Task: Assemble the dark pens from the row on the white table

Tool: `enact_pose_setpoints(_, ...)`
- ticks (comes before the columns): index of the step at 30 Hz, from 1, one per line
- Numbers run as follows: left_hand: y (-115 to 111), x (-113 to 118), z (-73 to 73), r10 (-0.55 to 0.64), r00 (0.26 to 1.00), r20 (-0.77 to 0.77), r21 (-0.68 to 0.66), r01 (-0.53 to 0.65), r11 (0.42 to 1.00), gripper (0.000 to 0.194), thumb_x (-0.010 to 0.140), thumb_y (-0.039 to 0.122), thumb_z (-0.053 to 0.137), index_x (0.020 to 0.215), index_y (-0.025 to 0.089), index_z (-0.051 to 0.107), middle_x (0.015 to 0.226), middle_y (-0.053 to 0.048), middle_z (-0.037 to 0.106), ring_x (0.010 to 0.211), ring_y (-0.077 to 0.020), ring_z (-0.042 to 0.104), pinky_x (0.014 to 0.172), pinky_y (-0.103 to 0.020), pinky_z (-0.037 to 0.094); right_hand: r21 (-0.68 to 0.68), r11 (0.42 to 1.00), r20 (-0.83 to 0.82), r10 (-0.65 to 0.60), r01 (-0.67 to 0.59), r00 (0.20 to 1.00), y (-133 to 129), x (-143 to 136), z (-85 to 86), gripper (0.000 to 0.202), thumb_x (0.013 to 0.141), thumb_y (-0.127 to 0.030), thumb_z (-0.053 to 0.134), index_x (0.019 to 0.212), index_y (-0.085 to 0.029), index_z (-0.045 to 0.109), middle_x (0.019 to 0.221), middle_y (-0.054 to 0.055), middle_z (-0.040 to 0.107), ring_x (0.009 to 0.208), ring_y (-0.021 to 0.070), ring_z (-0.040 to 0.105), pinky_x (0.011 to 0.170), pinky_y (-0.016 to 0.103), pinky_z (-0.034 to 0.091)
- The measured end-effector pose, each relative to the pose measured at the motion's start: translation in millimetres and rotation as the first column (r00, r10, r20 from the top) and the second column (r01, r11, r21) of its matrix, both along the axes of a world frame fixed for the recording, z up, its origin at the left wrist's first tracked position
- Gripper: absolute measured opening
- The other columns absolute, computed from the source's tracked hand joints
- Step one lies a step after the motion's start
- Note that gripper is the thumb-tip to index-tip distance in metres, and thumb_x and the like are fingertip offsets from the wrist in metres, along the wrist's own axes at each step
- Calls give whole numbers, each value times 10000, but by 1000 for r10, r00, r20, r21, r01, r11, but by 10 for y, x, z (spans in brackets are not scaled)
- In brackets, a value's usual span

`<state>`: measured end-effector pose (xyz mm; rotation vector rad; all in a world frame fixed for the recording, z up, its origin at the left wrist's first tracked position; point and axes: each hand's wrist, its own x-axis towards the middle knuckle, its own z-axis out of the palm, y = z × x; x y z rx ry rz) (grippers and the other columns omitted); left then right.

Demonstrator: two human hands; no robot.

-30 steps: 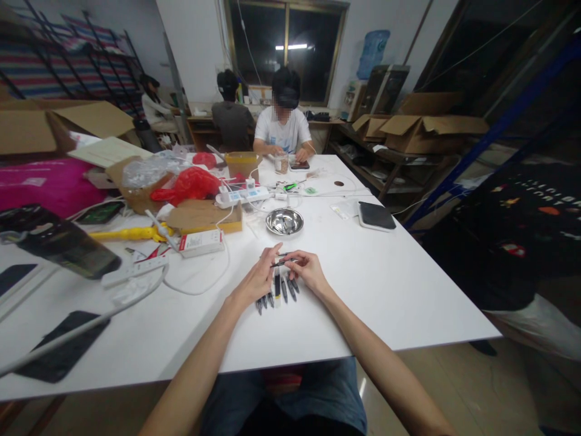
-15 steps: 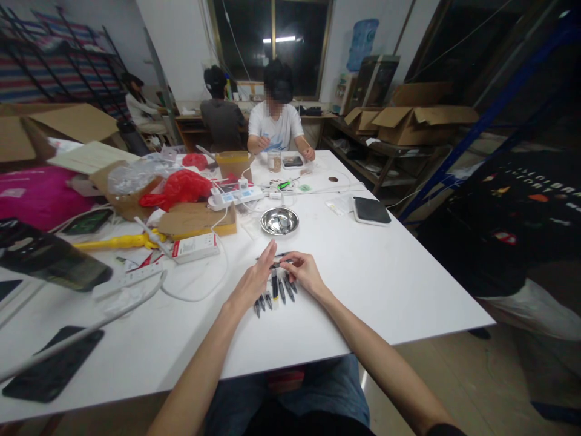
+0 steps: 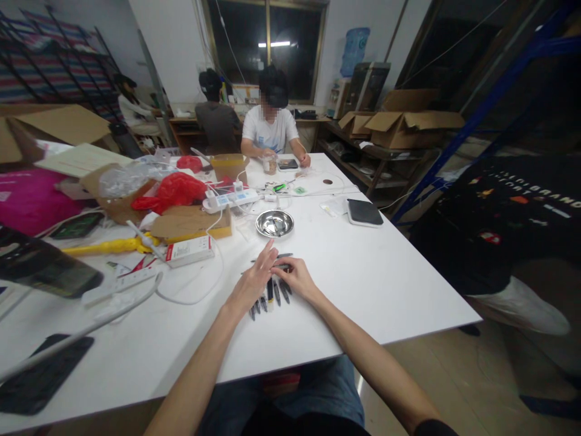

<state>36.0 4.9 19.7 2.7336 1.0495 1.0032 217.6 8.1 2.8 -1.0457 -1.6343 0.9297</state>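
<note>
My left hand (image 3: 251,283) and my right hand (image 3: 297,278) meet above the white table (image 3: 363,284). Between them is a slim dark pen, mostly covered by fingers. Thumb and fingertips of the right hand pinch it, while the left closes round its other side with one finger pointing up. Below the hands lie several dark pens (image 3: 284,292) in a fanned row, with a black-and-yellow piece (image 3: 270,292) among them. Just beyond my fingers another pen (image 3: 284,255) lies crosswise. A shiny metal bowl (image 3: 275,232) farther back contains small dark parts.
A black-topped device (image 3: 364,212) lies to the right. On the left are a white box (image 3: 189,251), a power strip (image 3: 232,200), cables, red bags (image 3: 175,192) and a dark bottle (image 3: 45,266). Across the table sits a person (image 3: 271,130); another stands at the right.
My hands have drawn closer together, with the right fingers now against the left. The view has shifted slightly. The person opposite has brought a hand down to the clear jar.
</note>
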Motion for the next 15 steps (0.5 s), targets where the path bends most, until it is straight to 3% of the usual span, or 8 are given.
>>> enact_pose_setpoints(4,74,-123,64,82,996,42,16,-82,996,624,976,303,517,1542,238,264,1499,-125,464,1400,-262,420,1148,-480,382,-71,994,-75,-88,83,993,57,72,8,257,812,-395,726,892,-152,755,862,58,744,719,172,625,672,260,457)
enact_pose_setpoints(6,111,-185,58,146,988,51,-4,-146,989,405,988,323,497,1376,205,505,1298,-110,620,1298,-267,491,1098,-479,399,-96,991,-104,-106,96,989,73,99,28,268,792,-404,737,877,-150,753,856,57,743,719,174,623,673,262,457)
enact_pose_setpoints(8,133,-218,36,154,987,49,-52,-152,987,249,1007,312,453,1108,188,645,1047,-80,686,1122,-250,556,982,-435,449,-109,989,-123,-111,98,986,74,107,45,287,779,-419,744,877,-150,755,875,60,745,740,183,627,685,267,461)
enact_pose_setpoints(11,141,-218,6,130,989,71,-125,-120,985,259,1011,305,442,904,184,644,865,-54,659,932,-218,554,850,-375,458,-121,985,-63,-131,122,989,51,99,58,307,807,-455,713,792,-150,748,762,41,719,679,175,594,650,265,436)
enact_pose_setpoints(15,152,-207,-19,92,989,116,-148,-74,986,184,978,332,526,911,195,628,887,-46,653,915,-210,555,848,-365,444,-95,981,111,-158,169,981,15,96,70,496,922,-489,564,557,-161,635,511,-4,550,548,138,485,597,261,371)
